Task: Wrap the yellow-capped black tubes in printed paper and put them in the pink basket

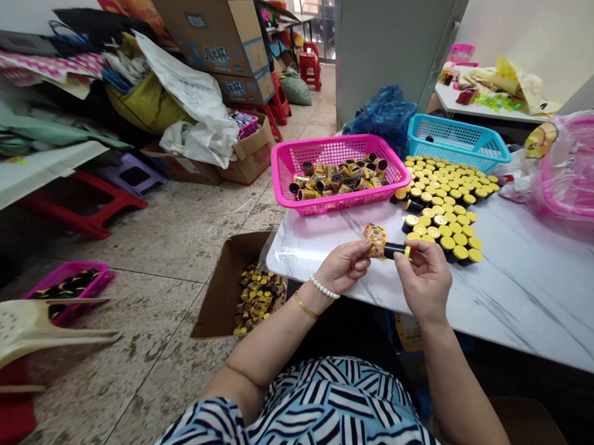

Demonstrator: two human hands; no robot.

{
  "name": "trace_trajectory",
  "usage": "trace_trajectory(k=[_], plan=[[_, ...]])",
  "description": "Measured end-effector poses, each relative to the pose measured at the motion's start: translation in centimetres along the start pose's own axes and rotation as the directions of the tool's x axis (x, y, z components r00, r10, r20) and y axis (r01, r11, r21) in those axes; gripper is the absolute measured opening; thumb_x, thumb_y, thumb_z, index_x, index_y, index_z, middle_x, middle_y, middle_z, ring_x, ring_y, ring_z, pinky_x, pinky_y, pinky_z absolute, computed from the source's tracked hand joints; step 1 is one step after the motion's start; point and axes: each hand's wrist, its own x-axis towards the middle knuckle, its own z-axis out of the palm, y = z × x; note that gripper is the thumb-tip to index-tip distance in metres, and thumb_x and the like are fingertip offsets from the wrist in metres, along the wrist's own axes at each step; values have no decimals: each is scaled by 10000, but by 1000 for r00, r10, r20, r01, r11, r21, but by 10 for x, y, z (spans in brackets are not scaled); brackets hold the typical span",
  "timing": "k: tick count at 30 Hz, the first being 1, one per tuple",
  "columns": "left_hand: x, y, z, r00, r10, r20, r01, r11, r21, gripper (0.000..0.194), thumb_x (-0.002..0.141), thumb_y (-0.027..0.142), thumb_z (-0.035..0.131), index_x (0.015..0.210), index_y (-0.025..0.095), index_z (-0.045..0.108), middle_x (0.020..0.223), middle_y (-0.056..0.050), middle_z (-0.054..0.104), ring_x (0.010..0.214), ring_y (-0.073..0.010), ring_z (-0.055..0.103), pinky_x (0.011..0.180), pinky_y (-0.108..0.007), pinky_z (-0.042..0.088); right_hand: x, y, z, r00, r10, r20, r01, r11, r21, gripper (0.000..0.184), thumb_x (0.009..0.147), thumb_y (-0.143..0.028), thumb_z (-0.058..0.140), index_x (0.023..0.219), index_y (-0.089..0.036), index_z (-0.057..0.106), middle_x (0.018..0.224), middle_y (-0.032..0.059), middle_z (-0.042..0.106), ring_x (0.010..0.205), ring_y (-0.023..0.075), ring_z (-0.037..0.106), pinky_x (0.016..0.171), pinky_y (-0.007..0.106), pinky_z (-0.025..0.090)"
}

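Observation:
Over the table's front edge, my right hand (424, 275) pinches a small black cylinder (395, 251) by its yellow-capped end. My left hand (347, 264), wearing a pearl bracelet, has its fingers closed on a yellow patterned wrapper (374, 233) at the cylinder's other end. How far the wrapper goes around the cylinder I cannot tell. Just beyond my right hand stand many yellow-capped black cylinders (447, 242), packed close together. A pink basket (329, 146) behind my left hand holds many cylinders with yellow patterned wrapping.
On the floor at left, a cardboard box (217, 288) contains many yellow-and-black pieces. A blue basket (458, 134) and a blue plastic bag (386, 115) are at the table's back. Pink baskets in clear plastic (579, 171) stand right. A cream chair (15, 333) is at far left.

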Motion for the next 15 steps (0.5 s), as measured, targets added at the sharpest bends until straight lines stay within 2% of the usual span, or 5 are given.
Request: trace_trajectory(k=[2,5,8,11,15], plan=[[0,-1,2,1000,11,-11,-11,1000,27,397,672,334,939,864,101,683,789,-18,658,460,13,333,395,-137,121,-2,-2,-1,997,-72,9,72,994,-77,257,889,-359,766,1098,-222,703,1106,73,658,926,188,704,759,327,672],[0,-2,4,997,64,-48,-59,994,87,322,704,338,907,784,112,693,729,-52,652,466,-14,351,400,-177,83,-6,0,-2,992,-105,75,111,990,-82,241,893,-370,771,1088,-241,713,1081,68,661,922,201,693,704,322,674],[1,-1,2,988,146,-60,-136,980,149,293,727,364,896,755,136,715,751,-102,687,485,-39,371,409,-216,89,-6,13,-1,992,-106,63,107,994,-25,271,875,-414,799,1074,-243,732,1044,68,684,879,206,705,715,343,677],[1,1,0,976,212,-53,-196,957,213,323,718,420,914,757,155,734,712,-100,669,481,-53,357,410,-240,81,-5,26,4,987,-154,47,152,988,38,313,870,-453,803,1096,-242,754,1117,106,730,910,238,739,732,377,687],[-2,2,1,965,255,-67,-231,940,251,388,709,490,916,721,162,710,651,-72,621,469,-52,341,415,-243,88,-10,31,5,978,-151,143,146,988,45,355,918,-429,760,1220,-244,731,1220,121,777,964,259,793,823,407,703]])
